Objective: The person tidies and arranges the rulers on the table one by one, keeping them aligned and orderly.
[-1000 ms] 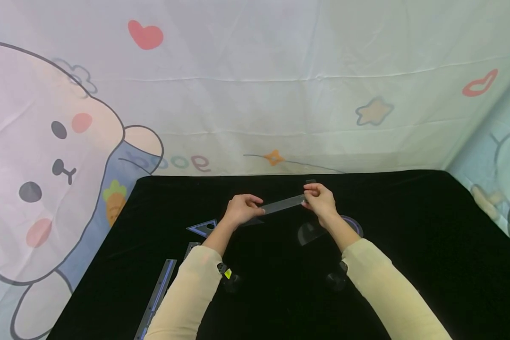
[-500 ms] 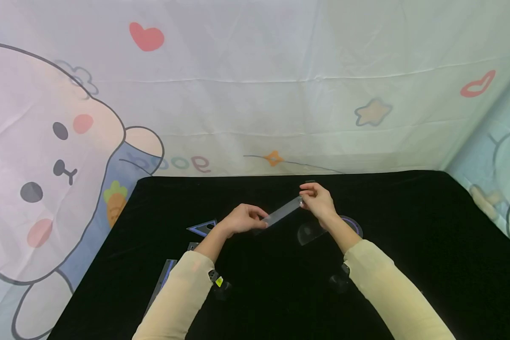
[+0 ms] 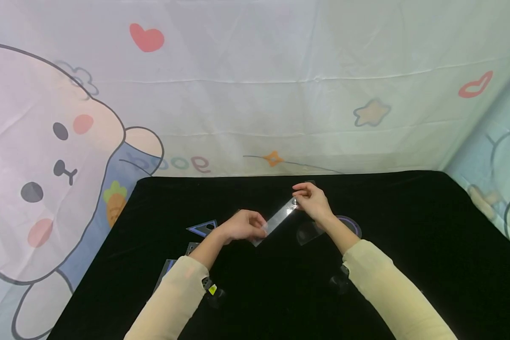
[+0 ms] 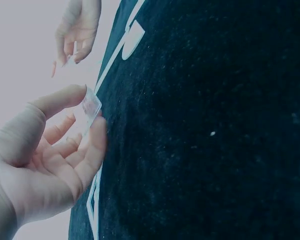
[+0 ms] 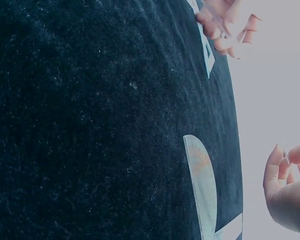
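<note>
A clear, shiny plastic strip [image 3: 279,218], shaped like a ruler, slants between the two hands above the black cloth. My left hand [image 3: 244,225] pinches its lower end between thumb and fingers, and a short corner juts out past them. The upper end is pinched by my right hand [image 3: 313,203], whose other fingers stay spread. In the left wrist view, a see-through end of the strip [image 4: 91,104] shows at the left thumb tip. From the right wrist, the right hand [image 5: 290,192] appears at the edge, with only a sliver of strip [image 5: 286,157] visible.
A blue-edged set square [image 3: 204,228] lies left of the left hand. Nearer are a grey piece [image 3: 191,247] and a long ruler [image 3: 165,274], partly behind the left sleeve. Beneath the right forearm lie a clear half-disc [image 3: 308,233] and a purple-edged curved piece [image 3: 352,225].
My left hand has come down toward the body, tilting the strip from nearly level to a steep slant. My right hand has shifted slightly left. Both still hold the strip.
</note>
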A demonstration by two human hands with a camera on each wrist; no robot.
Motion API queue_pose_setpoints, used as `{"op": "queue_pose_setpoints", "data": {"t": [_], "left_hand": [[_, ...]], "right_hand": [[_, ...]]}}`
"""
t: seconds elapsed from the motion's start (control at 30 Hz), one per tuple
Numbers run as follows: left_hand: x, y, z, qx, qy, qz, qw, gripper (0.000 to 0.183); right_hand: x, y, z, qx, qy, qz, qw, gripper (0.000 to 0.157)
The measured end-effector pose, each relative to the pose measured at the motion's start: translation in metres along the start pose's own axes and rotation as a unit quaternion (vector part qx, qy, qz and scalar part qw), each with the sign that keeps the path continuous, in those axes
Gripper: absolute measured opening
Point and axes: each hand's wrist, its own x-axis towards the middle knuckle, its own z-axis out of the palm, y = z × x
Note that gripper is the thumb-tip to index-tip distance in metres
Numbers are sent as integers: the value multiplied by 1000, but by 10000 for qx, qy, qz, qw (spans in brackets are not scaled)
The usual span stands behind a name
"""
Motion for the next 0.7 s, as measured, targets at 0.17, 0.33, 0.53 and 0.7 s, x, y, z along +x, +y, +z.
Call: {"op": "queue_pose_setpoints", "data": {"t": [0.17, 0.33, 0.53, 0.7], "left_hand": [[-5, 1, 6, -310, -237, 31, 9992, 28], [-10, 1, 12, -604, -364, 138, 9974, 28], [-17, 2, 19, -811, -303, 199, 9960, 28], [-22, 2, 24, -1090, -258, 336, 9931, 30]], "right_hand": [[-2, -2, 3, 74, -38, -28, 10000, 31], [-5, -3, 6, 443, -10, 6, 9990, 32], [-10, -6, 13, 1032, 12, 334, 9941, 35], [-15, -10, 17, 1291, -144, 537, 9901, 39]]}}
